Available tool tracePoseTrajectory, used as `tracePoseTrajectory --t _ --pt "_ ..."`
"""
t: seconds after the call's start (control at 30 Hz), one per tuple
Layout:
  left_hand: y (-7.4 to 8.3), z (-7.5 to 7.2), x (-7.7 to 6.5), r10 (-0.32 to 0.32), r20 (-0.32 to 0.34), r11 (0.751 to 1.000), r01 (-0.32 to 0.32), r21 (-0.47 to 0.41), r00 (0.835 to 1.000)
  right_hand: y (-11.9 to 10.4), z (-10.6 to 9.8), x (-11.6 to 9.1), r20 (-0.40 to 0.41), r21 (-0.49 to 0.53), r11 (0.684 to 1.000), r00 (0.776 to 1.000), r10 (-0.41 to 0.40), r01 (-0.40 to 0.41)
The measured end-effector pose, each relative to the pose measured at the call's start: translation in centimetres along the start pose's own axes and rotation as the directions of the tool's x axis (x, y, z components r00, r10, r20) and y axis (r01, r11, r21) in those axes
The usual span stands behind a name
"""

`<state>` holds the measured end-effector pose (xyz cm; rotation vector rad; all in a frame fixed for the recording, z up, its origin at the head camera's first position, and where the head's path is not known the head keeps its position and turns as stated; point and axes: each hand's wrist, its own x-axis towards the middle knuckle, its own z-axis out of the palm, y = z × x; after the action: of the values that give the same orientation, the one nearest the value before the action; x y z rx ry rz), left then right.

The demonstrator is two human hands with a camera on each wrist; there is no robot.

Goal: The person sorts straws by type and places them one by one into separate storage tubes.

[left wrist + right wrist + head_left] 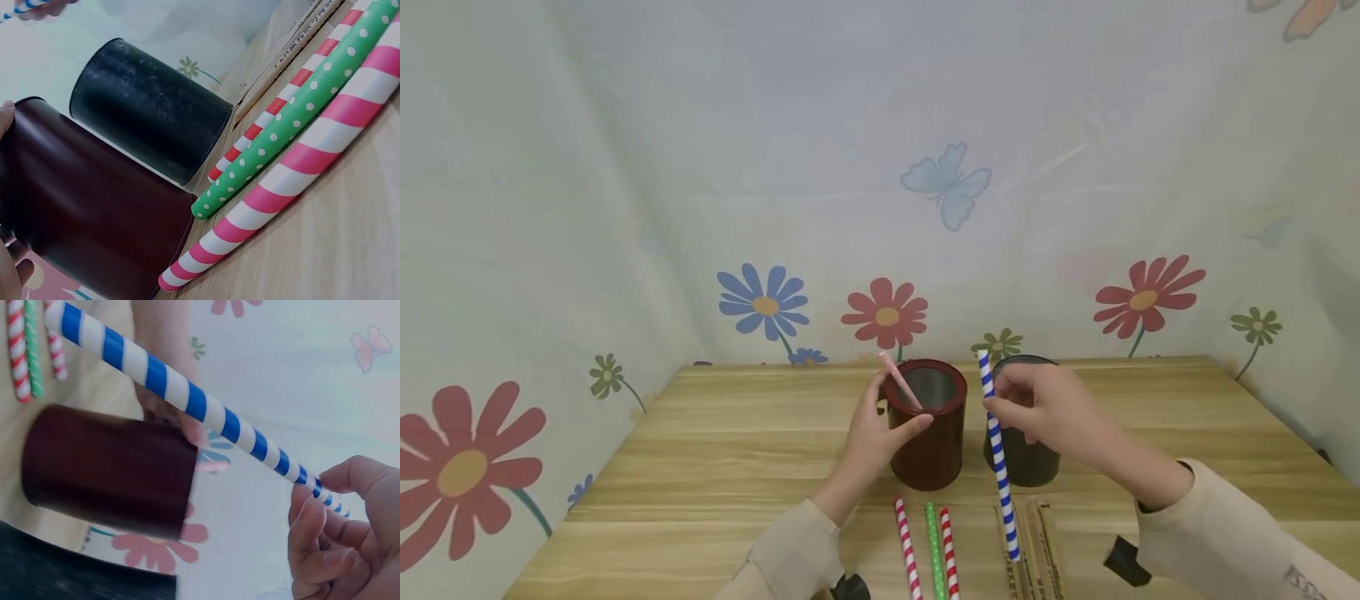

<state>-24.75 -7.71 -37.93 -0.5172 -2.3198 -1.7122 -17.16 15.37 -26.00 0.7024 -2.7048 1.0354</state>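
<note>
My left hand (880,425) grips a dark red cylindrical cup (928,454) near its rim, thumb at the front and fingers around the far left side. A pale pink straw (901,382) leans inside that cup against the left rim. With thumb and fingertips, my right hand (1052,408) pinches a blue-and-white striped straw (197,403) toward its upper end. The straw hangs nearly upright in the head view, its lower end overlapping some brown paper packets. Directly behind the right hand stands a black cylindrical cup (153,103), its opening partly covered by the hand.
In front of the red cup lie a pink-and-white striped straw (907,546), a green dotted straw (936,550) and a red-and-white striped straw (950,550). Printed brown paper packets (1043,550) lie to their right on the wooden table (737,467). A flowered cloth (820,208) hangs behind.
</note>
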Motion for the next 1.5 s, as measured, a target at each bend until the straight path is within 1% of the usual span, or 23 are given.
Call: tracePoseTrajectory --t 0.17,0.27,0.5,0.73,0.83,0.93,1.0,1.2,1.43,1.5 --pt "0.0 -0.1 0.0 0.008 0.003 1.0 -0.008 0.006 1.0 -0.5 -1.7 1.4 -0.017 0.042 0.999 1.0 -0.002 0.003" --pt "0.1 -0.1 0.1 0.018 0.002 1.0 -0.018 0.011 1.0 -0.7 -2.5 2.2 -0.03 0.03 1.0 1.0 0.002 -0.001" --pt "0.5 -0.2 0.1 0.003 0.003 1.0 -0.003 0.023 1.0 -0.8 -3.8 3.8 -0.13 0.023 1.0 0.991 -0.002 0.005" --pt "0.2 -0.2 0.0 -0.003 0.001 1.0 0.003 0.015 1.0 -0.4 -4.0 5.6 -0.255 0.002 1.0 0.967 -0.012 0.013" --pt "0.1 -0.3 -0.1 0.001 -0.002 1.0 -0.001 0.009 1.0 0.1 -3.6 6.3 -0.3 0.017 0.999 0.954 -0.027 0.033" --pt "0.1 -0.4 -0.1 0.006 -0.002 1.0 -0.006 -0.001 1.0 0.7 -2.9 7.0 -0.327 0.02 0.998 0.944 -0.048 0.057" --pt "0.1 -0.4 -0.1 0.008 -0.001 1.0 -0.008 -0.003 1.0 1.0 -2.4 7.3 -0.326 0.015 0.998 0.944 -0.056 0.064" --pt "0.2 -0.3 0.0 0.011 0.004 1.0 -0.011 0.004 1.0 1.0 -0.5 7.9 -0.273 -0.017 0.997 0.959 -0.075 0.073" --pt "0.2 -0.2 0.0 0.009 0.011 1.0 -0.009 0.003 1.0 1.1 1.4 8.2 -0.219 -0.116 0.99 0.97 -0.102 0.078" --pt "0.2 -0.2 0.1 0.006 0.013 1.0 -0.006 0.004 1.0 1.2 1.7 8.3 -0.207 -0.124 0.989 0.973 -0.106 0.081"
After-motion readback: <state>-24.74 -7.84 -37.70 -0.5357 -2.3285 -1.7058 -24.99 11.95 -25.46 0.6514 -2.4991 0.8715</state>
